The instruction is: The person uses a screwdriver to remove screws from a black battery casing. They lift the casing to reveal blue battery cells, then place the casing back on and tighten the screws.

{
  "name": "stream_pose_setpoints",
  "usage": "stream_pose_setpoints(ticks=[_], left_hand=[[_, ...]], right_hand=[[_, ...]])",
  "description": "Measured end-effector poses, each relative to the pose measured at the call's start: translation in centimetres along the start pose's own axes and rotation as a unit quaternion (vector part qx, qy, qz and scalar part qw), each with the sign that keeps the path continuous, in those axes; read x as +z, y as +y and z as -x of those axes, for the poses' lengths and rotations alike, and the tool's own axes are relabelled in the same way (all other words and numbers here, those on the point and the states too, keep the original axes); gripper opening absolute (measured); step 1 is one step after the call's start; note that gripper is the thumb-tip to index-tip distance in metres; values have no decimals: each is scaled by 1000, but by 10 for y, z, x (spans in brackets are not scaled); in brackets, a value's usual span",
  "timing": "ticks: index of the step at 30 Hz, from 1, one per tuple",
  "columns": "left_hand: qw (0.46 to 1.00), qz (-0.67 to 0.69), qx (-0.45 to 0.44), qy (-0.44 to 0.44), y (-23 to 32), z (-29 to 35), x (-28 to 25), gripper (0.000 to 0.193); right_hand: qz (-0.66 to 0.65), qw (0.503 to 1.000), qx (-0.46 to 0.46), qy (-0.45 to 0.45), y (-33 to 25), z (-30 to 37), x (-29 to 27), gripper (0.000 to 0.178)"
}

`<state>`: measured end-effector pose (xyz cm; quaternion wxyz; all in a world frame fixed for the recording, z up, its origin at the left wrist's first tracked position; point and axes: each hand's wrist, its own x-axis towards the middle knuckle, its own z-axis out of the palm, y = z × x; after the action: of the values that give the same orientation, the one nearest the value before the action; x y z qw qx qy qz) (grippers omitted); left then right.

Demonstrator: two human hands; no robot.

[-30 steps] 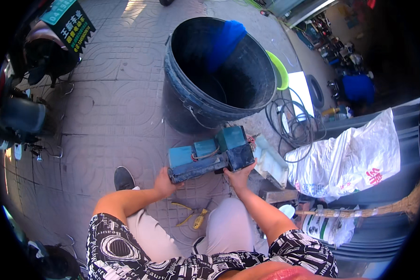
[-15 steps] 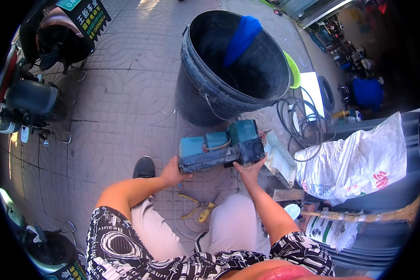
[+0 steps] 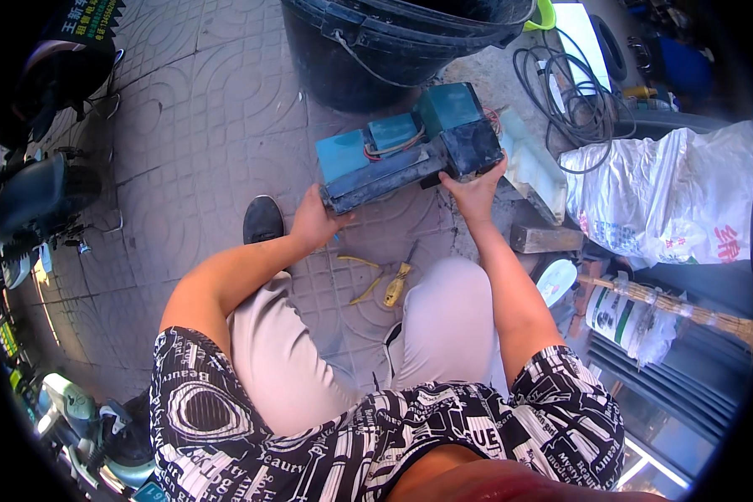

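I hold a battery pack (image 3: 385, 176) in front of me, with teal blocks set in a dark, dusty L-shaped case. Thin red and grey wires run across its top. My left hand (image 3: 313, 221) is closed around its left end. At the bulkier right end, my right hand (image 3: 475, 194) grips the lower corner, thumb on the near side. Below the pack, a yellow-handled screwdriver (image 3: 395, 286) lies on the paving beside a yellow-handled tool (image 3: 365, 292) that looks like pliers. The undersides of both hands' grips are hidden.
A large black bucket (image 3: 334, 79) stands just beyond the pack. To the right are a white foam piece (image 3: 534, 167), coiled black cable (image 3: 565, 109), a wooden block (image 3: 547, 238) and a white sack (image 3: 661, 197). Parked scooters (image 3: 37, 197) line the left side.
The view has tilted down and toward me, so the bucket and pack sit higher in the picture. Both hands keep hold of the pack, its right end now angled slightly farther up.
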<state>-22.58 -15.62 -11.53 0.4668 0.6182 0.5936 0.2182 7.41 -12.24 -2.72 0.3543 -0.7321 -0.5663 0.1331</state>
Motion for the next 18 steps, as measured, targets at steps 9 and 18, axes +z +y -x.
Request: stream_pose_setpoints(ticks=[9,18], left_hand=[[999,20,-51,4,16,10,-5,61],[989,-27,-114,-91,93,34,-18,67]], right_hand=[[8,1000,23,-10,-16,-5,-9,112],[-26,993,9,-118,-20,-69,-36,95]])
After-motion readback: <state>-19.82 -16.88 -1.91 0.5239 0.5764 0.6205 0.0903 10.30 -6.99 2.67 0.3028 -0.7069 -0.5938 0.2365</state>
